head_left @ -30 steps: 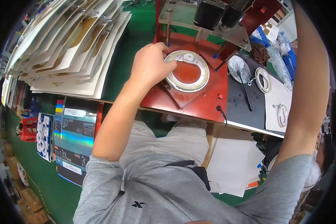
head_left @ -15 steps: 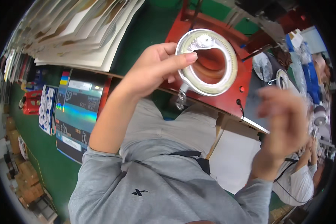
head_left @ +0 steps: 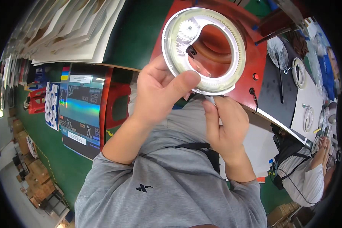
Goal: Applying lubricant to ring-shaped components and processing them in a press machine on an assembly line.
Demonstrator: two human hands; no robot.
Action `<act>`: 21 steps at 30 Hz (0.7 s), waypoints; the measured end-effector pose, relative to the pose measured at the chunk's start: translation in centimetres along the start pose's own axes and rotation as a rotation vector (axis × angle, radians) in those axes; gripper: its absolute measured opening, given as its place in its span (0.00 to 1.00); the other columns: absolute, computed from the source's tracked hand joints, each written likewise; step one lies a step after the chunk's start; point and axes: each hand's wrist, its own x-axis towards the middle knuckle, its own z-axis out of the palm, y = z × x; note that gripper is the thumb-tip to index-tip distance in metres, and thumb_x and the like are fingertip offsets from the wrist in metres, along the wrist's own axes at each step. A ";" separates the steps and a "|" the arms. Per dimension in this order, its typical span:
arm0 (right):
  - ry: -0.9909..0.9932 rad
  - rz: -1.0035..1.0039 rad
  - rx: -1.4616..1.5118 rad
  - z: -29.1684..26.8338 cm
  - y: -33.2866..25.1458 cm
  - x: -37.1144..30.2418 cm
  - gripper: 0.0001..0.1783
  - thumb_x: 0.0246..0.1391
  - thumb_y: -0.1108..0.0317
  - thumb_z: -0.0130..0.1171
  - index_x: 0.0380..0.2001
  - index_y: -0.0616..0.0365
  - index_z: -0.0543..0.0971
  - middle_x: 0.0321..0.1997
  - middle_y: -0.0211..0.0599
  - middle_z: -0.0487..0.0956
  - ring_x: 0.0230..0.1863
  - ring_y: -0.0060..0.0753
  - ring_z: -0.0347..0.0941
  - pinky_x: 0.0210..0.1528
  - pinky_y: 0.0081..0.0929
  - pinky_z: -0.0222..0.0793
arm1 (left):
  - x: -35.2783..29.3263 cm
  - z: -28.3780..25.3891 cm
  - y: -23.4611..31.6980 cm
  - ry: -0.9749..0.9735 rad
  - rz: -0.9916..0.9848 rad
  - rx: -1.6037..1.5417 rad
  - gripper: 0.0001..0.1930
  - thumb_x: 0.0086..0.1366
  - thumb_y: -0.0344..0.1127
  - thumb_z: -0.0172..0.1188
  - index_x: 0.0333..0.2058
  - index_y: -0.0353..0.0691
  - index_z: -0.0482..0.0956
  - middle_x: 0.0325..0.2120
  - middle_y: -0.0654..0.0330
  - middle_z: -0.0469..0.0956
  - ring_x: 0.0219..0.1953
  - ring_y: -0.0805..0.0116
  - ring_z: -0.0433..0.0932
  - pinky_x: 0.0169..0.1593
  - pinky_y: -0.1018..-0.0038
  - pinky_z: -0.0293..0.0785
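A white plastic ring [head_left: 236, 62] with a toothed inner track is held up in front of me, tilted so its open face shows. A small white gear [head_left: 188, 29] sits in its upper left part. My left hand [head_left: 157, 91] grips the ring's lower left side, thumb on the face and fingers reaching behind and through the hole. At the ring's bottom edge, my right hand [head_left: 230, 125] pinches a short pale stem [head_left: 210, 99] between thumb and fingers. The metal clasp on that stem is mostly hidden by this hand.
Behind the ring lies a red board [head_left: 250, 60] with a red button [head_left: 255, 77] and a black cable [head_left: 253, 97]. More white rings [head_left: 300, 75] lie on the table at right, near a co-worker's sleeve [head_left: 302, 182]. Stacked sheets [head_left: 98, 41] stand at left, above a red stool [head_left: 117, 102].
My right hand has come in from the right and taken hold of the stem at the ring's bottom edge. The ring looks larger and has shifted slightly left and up.
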 end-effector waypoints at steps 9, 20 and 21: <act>0.049 -0.041 -0.065 -0.7 0.4 -0.3 0.10 0.54 0.69 0.73 0.35 0.61 0.83 0.23 0.37 0.75 0.22 0.40 0.72 0.26 0.37 0.64 | -0.3 0.8 -0.7 0.063 -0.062 -0.126 0.17 0.69 0.35 0.71 0.50 0.32 0.79 0.41 0.57 0.85 0.30 0.77 0.79 0.31 0.81 0.75; 0.261 0.710 1.150 -4.4 2.0 -3.6 0.21 0.72 0.65 0.60 0.63 0.60 0.71 0.52 0.29 0.81 0.50 0.20 0.78 0.50 0.24 0.75 | -0.8 5.1 -2.2 -0.185 -0.122 0.044 0.20 0.71 0.40 0.69 0.50 0.31 0.77 0.46 0.49 0.84 0.42 0.70 0.84 0.39 0.80 0.81; 0.262 0.728 1.111 -5.7 3.1 -4.5 0.21 0.72 0.66 0.60 0.62 0.60 0.73 0.53 0.30 0.82 0.49 0.19 0.78 0.49 0.23 0.75 | -0.6 6.1 -2.2 -0.246 -0.220 0.018 0.18 0.72 0.35 0.67 0.54 0.30 0.77 0.49 0.51 0.84 0.45 0.69 0.84 0.41 0.77 0.83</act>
